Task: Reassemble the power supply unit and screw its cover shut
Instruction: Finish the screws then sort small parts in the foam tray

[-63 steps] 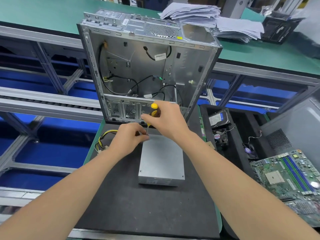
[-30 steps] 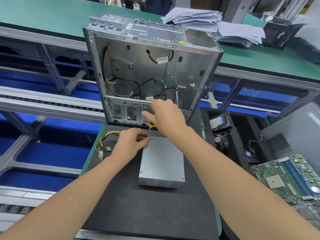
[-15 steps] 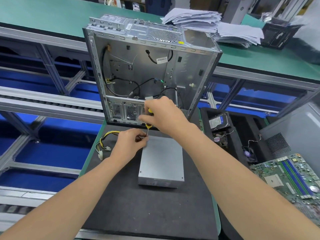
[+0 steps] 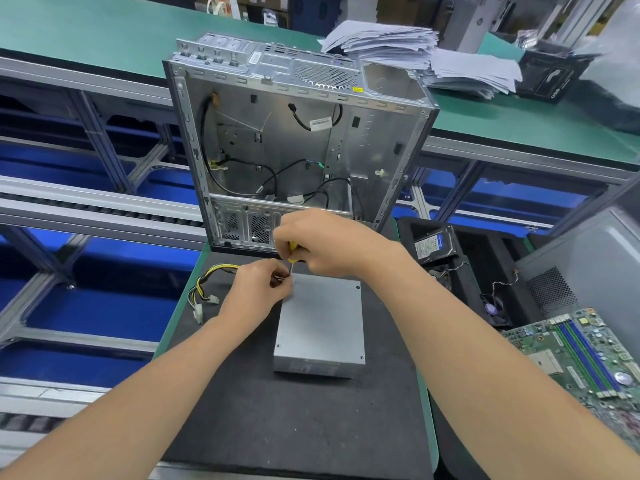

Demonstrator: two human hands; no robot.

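The power supply (image 4: 320, 327) is lying flat on the black mat (image 4: 294, 427), towards its far edge, just in front of the open computer case (image 4: 298, 143) that is standing upright there. The right hand (image 4: 325, 242) is gripping a yellow-handled screwdriver (image 4: 292, 252), fingers curled tight round the handle, and is pointing its shaft down at the power supply's far left corner. The left hand (image 4: 258, 289) is resting at that same corner, its fingertips pinching narrowly round the lower end of the shaft; whether a screw is sitting there is too small to tell. The yellow and black cables (image 4: 207, 282) are trailing off the mat's far left corner. A green circuit board (image 4: 581, 355) is lying to the right, well apart.
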